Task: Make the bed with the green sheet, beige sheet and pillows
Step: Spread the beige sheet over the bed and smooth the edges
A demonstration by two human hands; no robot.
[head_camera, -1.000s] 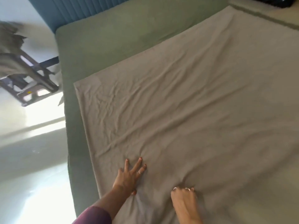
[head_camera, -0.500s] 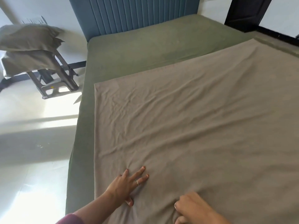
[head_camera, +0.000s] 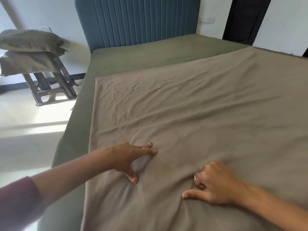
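Your green sheet (head_camera: 150,52) is on and beige sheet (head_camera: 200,114) spread; left hand (head_camera: 131,157) presses flat, right hand (head_camera: 215,185) bunches cloth in curled fingers, while pillows (head_camera: 30,47) wait far left.

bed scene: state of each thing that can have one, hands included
green sheet: spread flat over the mattress
beige sheet: laid on the green sheet, wrinkled
pillows: stacked on the stool, off the bed
left hand: flat, pressing the beige sheet
right hand: fingers curled, bunching the beige sheet
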